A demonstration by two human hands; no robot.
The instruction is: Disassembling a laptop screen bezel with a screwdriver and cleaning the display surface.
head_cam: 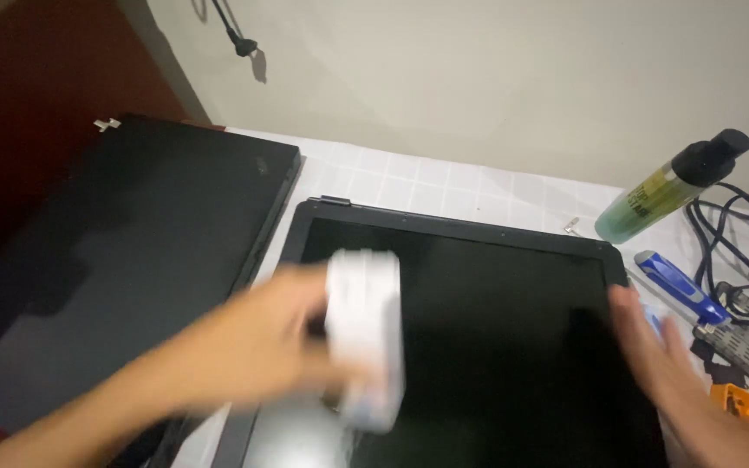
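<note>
Blurred at the bottom, the left hand (pixel 253 347) has its fingers closed round a white block (pixel 364 334), held against the dark screen (pixel 496 338) near the screen's left edge. To the right, the right hand (pixel 661 364) lies open and flat on the screen's right edge, holding nothing. Most of the screen between them is bare. A closed black laptop (pixel 123 251) sits just left. Beyond the right edge lie a green bottle (pixel 665 191), liquid inside, a blue tool (pixel 678 286) and cables (pixel 739 234).
</note>
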